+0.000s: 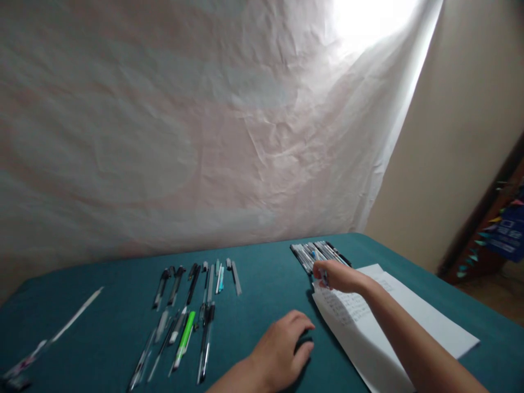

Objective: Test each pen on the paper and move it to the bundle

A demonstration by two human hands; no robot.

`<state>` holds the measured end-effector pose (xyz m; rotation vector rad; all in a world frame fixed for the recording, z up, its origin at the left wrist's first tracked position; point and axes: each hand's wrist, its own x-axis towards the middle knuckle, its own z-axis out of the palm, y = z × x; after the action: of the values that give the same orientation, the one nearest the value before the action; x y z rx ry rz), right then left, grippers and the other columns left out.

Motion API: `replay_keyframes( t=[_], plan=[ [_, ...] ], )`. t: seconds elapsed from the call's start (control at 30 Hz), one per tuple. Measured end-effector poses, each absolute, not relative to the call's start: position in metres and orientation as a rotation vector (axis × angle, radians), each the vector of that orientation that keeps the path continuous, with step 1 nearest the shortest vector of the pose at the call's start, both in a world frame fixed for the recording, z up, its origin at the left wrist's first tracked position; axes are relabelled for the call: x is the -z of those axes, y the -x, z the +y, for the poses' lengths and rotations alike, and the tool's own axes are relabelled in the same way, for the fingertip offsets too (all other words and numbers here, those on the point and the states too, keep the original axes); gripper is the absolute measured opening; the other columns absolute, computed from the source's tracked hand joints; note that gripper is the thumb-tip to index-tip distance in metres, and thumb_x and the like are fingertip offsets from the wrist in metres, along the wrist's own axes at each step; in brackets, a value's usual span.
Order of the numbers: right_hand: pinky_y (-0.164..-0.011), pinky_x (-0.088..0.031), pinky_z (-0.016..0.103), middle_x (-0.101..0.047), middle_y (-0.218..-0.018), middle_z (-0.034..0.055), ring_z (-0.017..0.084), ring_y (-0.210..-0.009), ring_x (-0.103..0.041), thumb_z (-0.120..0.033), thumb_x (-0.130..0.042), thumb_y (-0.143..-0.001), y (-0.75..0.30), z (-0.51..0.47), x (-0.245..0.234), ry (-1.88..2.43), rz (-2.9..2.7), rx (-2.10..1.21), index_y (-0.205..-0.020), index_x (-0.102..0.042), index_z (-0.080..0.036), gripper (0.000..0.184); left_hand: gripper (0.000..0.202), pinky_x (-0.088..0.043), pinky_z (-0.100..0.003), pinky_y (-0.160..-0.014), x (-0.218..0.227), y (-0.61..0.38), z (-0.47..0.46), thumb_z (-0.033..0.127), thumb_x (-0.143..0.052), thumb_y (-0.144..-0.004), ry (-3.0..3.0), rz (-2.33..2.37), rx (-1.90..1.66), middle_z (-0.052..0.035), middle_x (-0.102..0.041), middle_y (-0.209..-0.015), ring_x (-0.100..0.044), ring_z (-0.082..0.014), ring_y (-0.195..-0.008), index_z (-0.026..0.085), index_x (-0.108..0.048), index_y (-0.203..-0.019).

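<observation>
My right hand (338, 275) is closed in a pinch over the top left corner of a sheet of paper with handwriting (347, 308). It grips a slim pen (325, 279), mostly hidden by the fingers, with a bluish part showing above them. Just behind that hand lies a tight row of grey and black pens (302, 257). My left hand (284, 346) rests on the table left of the paper, its fingers curved, thumb apart, nothing between them.
Pens and caps lie in two loose rows on the green tablecloth (257, 295), among them a bright green pen (185, 338) and a black-capped clear pen (206, 344). A long pale strip (77, 315) lies far left. A hanging pinkish sheet (229, 136) stands behind the table.
</observation>
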<state>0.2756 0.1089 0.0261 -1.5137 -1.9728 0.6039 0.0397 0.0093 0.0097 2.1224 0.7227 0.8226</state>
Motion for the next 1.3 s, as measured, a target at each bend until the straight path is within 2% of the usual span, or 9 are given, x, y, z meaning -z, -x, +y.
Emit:
replay_keyframes(
  t=[0.17, 0.37, 0.5, 0.63, 0.7, 0.83, 1.0, 1.1, 1.3],
  plan=[
    [-0.045, -0.025, 0.019, -0.056, -0.051, -0.0037, 0.009, -0.046, -0.044, -0.006, -0.057, -0.059, -0.268, 0.113, -0.029, 1.450, -2.136, -0.595, -0.067, -0.062, -0.017, 0.014, 0.038, -0.028, -0.037, -0.098, -0.016, -0.037, 0.004, 0.016, -0.054, -0.077, -2.122, 0.563, -0.860, -0.0089, -0.053, -0.121, -0.045, -0.0274, -0.113, 0.025, -0.056, -0.114],
    [-0.049, -0.031, 0.020, -0.059, -0.057, -0.0019, 0.010, -0.051, -0.048, -0.009, -0.056, -0.063, -0.255, 0.111, -0.028, 1.394, -2.161, -0.564, -0.077, -0.062, -0.016, 0.017, 0.038, -0.013, -0.043, -0.104, -0.016, -0.038, 0.004, 0.018, -0.059, -0.074, -1.961, 0.495, -0.820, -0.0105, -0.052, -0.123, -0.039, -0.0305, -0.120, 0.024, -0.059, -0.111],
    [-0.046, -0.036, 0.019, -0.064, -0.071, 0.0010, 0.010, -0.053, -0.052, -0.012, -0.051, -0.070, -0.259, 0.109, -0.040, 1.391, -2.093, -0.574, -0.105, -0.056, -0.018, 0.036, 0.041, -0.012, -0.047, -0.104, -0.014, -0.038, 0.007, 0.030, -0.055, -0.078, -2.182, 0.553, -0.669, -0.0075, -0.046, -0.129, -0.033, -0.0290, -0.124, 0.025, -0.052, -0.119],
    [-0.042, -0.040, 0.020, -0.063, -0.081, 0.0043, 0.011, -0.054, -0.055, -0.035, -0.041, -0.085, -0.272, 0.096, -0.062, 1.310, -1.838, -0.707, -0.126, -0.040, -0.020, 0.044, 0.048, -0.019, -0.046, -0.104, -0.014, -0.039, 0.012, 0.043, -0.045, -0.083, -2.532, 0.644, -0.400, -0.0047, -0.036, -0.137, -0.029, -0.0255, -0.126, 0.025, -0.040, -0.127],
    [-0.042, -0.041, 0.021, -0.063, -0.077, 0.0048, 0.011, -0.052, -0.054, -0.045, -0.037, -0.086, -0.280, 0.086, -0.065, 1.251, -1.743, -0.782, -0.123, -0.045, -0.018, 0.046, 0.049, -0.020, -0.045, -0.104, -0.013, -0.039, 0.014, 0.046, -0.039, -0.085, -2.607, 0.671, -0.335, -0.0039, -0.032, -0.140, -0.028, -0.0244, -0.127, 0.026, -0.037, -0.129],
    [-0.043, -0.041, 0.022, -0.061, -0.068, 0.0051, 0.011, -0.050, -0.051, -0.050, -0.041, -0.083, -0.300, 0.064, -0.045, 1.254, -1.640, -0.810, -0.095, -0.061, -0.012, 0.044, 0.048, -0.020, -0.047, -0.104, -0.014, -0.041, 0.014, 0.047, -0.037, -0.086, -2.649, 0.678, -0.290, -0.0029, -0.030, -0.140, -0.025, -0.0253, -0.128, 0.028, -0.034, -0.131],
    [-0.041, -0.033, 0.020, -0.047, -0.047, -0.0045, 0.008, -0.043, -0.041, -0.044, -0.060, -0.073, -0.328, 0.043, -0.004, 1.421, -1.391, -0.697, -0.070, -0.057, -0.015, 0.029, 0.050, -0.020, -0.049, -0.104, -0.017, -0.044, 0.015, 0.048, -0.038, -0.085, -2.650, 0.702, -0.210, -0.0034, -0.030, -0.140, -0.024, -0.0267, -0.129, 0.028, -0.035, -0.131],
    [-0.040, -0.031, 0.019, -0.044, -0.047, -0.0061, 0.007, -0.041, -0.039, -0.043, -0.058, -0.074, -0.338, 0.035, 0.015, 1.413, -1.219, -0.773, -0.072, -0.055, -0.017, 0.027, 0.050, -0.019, -0.048, -0.104, -0.015, -0.044, 0.016, 0.050, -0.035, -0.086, -2.643, 0.698, -0.206, -0.0030, -0.029, -0.141, -0.022, -0.0261, -0.129, 0.029, -0.034, -0.131],
    [-0.054, -0.044, 0.026, -0.061, -0.070, 0.0036, 0.014, -0.061, -0.054, -0.044, -0.052, -0.077, -0.343, 0.026, 0.028, 1.399, -1.168, -0.851, -0.090, -0.061, -0.016, 0.032, 0.051, -0.018, -0.047, -0.104, -0.009, -0.045, 0.019, 0.052, -0.032, -0.086, -2.648, 0.692, -0.229, -0.0025, -0.029, -0.141, -0.022, -0.0255, -0.129, 0.030, -0.034, -0.131]
  ],
)
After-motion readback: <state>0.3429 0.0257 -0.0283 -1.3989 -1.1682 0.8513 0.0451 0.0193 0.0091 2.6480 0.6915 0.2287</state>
